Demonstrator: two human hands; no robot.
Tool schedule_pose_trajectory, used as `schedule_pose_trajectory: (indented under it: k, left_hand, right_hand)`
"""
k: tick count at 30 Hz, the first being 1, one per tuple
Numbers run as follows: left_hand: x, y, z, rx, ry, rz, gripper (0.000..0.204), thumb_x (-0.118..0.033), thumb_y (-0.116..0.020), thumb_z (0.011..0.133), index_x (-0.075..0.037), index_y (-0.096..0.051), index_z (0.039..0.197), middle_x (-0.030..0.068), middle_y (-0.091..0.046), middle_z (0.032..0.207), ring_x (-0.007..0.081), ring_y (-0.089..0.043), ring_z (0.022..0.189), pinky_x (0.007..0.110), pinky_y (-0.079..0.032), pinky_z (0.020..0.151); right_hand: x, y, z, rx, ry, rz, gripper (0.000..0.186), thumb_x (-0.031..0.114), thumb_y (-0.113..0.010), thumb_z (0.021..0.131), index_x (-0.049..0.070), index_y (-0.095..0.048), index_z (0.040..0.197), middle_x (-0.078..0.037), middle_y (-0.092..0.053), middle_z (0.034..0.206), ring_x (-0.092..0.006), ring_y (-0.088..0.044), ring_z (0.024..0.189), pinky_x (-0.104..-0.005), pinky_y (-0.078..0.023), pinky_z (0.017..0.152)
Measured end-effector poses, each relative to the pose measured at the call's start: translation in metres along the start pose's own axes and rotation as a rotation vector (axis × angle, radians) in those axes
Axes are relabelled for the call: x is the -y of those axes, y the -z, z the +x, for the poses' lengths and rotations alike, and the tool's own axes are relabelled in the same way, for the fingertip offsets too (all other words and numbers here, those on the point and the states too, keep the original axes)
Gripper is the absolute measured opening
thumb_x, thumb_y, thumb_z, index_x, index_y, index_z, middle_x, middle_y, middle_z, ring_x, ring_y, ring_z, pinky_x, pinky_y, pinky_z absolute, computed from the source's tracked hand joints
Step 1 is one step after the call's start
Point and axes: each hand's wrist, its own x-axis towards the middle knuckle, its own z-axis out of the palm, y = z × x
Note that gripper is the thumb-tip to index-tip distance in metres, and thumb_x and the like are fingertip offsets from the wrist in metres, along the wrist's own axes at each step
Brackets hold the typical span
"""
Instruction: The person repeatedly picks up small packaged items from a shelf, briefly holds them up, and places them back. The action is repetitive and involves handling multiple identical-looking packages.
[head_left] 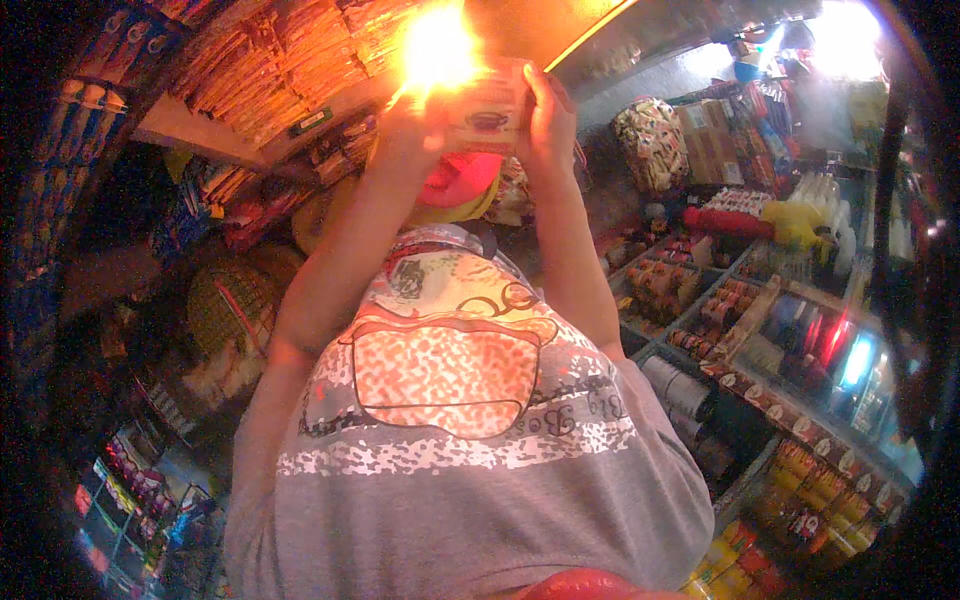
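Observation:
My left hand [413,125] and my right hand [544,125] hold up a pale rectangular package [482,112] with a dark oval print, one hand at each side. The glare of a bright lamp [436,42] washes out the fingers of my left hand and the top left of the package. My right thumb lies along the package's right edge. Directly below the package are a bright pink-red object [465,178] and a yellow rim beneath it. My printed grey T-shirt fills the lower middle of the view.
Overhead shelves [270,55] hold densely stacked packets. Hanging strips [75,150] line the left, near a woven basket [220,300]. On the right are a cardboard box [710,140], a yellow item [795,220], compartment trays [660,285], a glass-topped case [800,345] and rows of jars [810,490].

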Motion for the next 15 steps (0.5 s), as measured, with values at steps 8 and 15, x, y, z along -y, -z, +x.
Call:
schedule_pose_trajectory:
  k: [8,15]
  left_hand:
    - [-0.011,-0.001,-0.005,-0.142,-0.053,-0.055,0.012,-0.018,-0.053,0.083,-0.008,-0.056,0.088,0.0016,-0.059,0.076,0.0154,-0.056,0.07,0.027,-0.048,0.061]
    - [-0.013,0.03,-0.002,0.025,-0.195,0.266,0.011,-0.013,-0.054,0.081,-0.008,-0.057,0.09,0.0024,-0.06,0.079,0.0152,-0.057,0.07,0.027,-0.048,0.06]
  right_hand:
    - [0.006,-0.022,-0.006,-0.02,-0.107,0.151,0.014,0.013,-0.055,0.08,0.002,-0.061,0.075,-0.002,-0.058,0.071,-0.0106,-0.052,0.062,-0.0231,-0.043,0.056]
    - [-0.007,-0.023,-0.001,0.043,0.05,-0.116,0.016,0.012,-0.05,0.081,0.002,-0.061,0.074,-0.003,-0.058,0.07,-0.0098,-0.052,0.063,-0.0244,-0.043,0.054]
